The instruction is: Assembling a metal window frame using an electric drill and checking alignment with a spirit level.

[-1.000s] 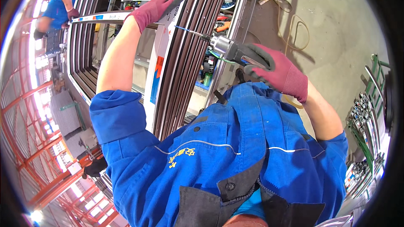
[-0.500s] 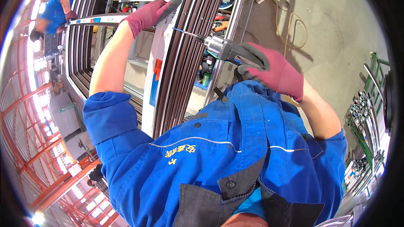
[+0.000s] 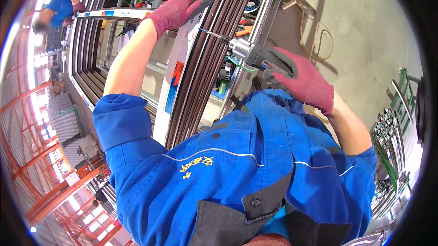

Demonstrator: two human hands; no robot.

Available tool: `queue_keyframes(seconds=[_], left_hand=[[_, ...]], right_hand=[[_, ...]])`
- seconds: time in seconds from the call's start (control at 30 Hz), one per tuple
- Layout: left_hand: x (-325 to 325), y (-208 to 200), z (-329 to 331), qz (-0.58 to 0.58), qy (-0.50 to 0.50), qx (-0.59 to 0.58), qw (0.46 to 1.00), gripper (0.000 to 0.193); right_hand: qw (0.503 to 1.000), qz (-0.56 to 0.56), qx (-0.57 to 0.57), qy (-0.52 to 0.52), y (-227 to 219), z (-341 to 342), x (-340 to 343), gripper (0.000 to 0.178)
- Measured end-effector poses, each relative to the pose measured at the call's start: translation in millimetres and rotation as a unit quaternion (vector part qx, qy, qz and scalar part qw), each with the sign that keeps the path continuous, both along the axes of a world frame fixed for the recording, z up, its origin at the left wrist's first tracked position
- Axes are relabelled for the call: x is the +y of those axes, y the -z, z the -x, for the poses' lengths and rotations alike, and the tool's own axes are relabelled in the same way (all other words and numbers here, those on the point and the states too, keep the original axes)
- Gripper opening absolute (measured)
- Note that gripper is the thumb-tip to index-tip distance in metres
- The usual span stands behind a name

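- One power drill (image 3: 242,49) is held in the right hand (image 3: 303,78), with the gloved fingers closed around its body.
- The bit (image 3: 213,34) points left across the stacked dark-brown profiles (image 3: 194,96); contact at its blue tip cannot be determined.
- The left hand (image 3: 175,14), also gloved, rests on the white-faced profile (image 3: 181,50), beside its joint with the crossbar (image 3: 121,13). Whether the fingers grip the underside cannot be determined.
- A co-worker's gloved hand (image 3: 79,7) is near the crossbar's far end.
- A yellowish hose (image 3: 331,47) lies looped on the floor (image 3: 360,31).
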State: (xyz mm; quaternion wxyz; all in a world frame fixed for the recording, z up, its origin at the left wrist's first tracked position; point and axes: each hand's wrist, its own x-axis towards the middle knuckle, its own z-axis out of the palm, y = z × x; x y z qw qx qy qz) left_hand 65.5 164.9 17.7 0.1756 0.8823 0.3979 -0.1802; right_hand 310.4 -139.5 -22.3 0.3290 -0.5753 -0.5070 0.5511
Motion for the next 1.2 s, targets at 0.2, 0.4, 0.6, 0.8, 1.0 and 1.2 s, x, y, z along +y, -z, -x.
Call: queue_keyframes(seconds=[0.2, 0.4, 0.6, 0.8, 1.0, 1.2], left_hand=[[0, 8, 5, -0.02, 0.001, -0.007, 1.0, 0.081], [6, 23, 12, -0.077, 0.064, -0.097, 0.99, 0.075], [13, 18, 6, -0.048, 0.099, 0.028, 0.994, 0.05], [-7, 21, 24, 0.022, -0.159, -0.35, 0.923, 0.051], [-57, -29, 71, 0.003, -0.117, -0.438, 0.891, 0.043], [-149, -34, 71, -0.112, -0.094, -0.338, 0.93, 0.06]], right_hand=[[0.991, -0.073, -0.113, -0.026, -7, 7, 13, 0.066], [0.992, -0.068, -0.1, -0.039, -24, 13, 25, 0.067], [0.988, -0.09, -0.121, -0.018, -10, 18, 25, 0.069], [0.998, -0.037, -0.032, -0.038, -6, 0, 19, 0.071], [0.998, 0.052, 0.047, -0.004, 5, -34, -29, 0.073], [0.998, 0.037, 0.025, -0.033, -13, -33, -35, 0.074]])
